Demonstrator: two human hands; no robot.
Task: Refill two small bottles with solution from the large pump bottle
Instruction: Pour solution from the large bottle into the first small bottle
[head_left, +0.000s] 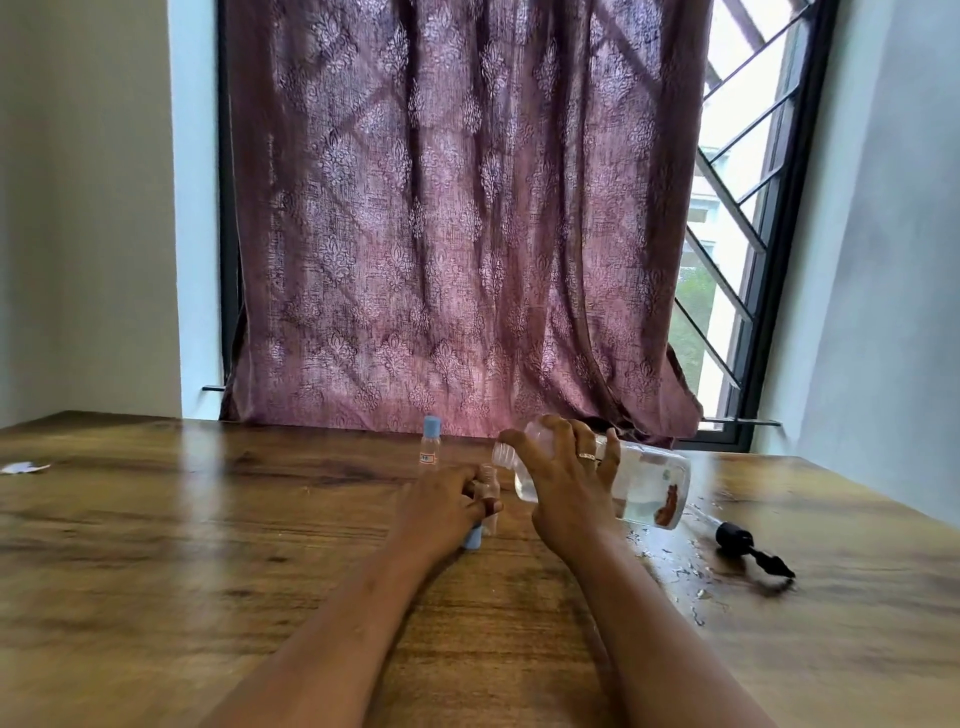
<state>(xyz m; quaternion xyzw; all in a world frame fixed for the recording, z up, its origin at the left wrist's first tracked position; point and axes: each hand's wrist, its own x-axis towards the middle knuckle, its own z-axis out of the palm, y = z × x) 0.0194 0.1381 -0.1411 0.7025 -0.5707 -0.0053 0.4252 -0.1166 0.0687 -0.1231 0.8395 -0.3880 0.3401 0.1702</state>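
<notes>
My right hand (563, 483) grips the large clear bottle (649, 486), which is tipped almost flat with its open neck pointing left. That neck hangs just above a small clear bottle (488, 480) standing uncapped on the table, held upright by my left hand (447, 506). A light blue cap (472, 538) shows under my left hand's fingers. A second small bottle (431, 441) with a blue cap stands upright behind, apart from both hands. The black pump head (750, 548) lies on the table to the right.
The wooden table (208, 545) carries spilled droplets (685, 571) around the pump head. A scrap of white paper (23, 467) lies at the far left edge. A purple curtain (457, 234) hangs behind the table over a barred window.
</notes>
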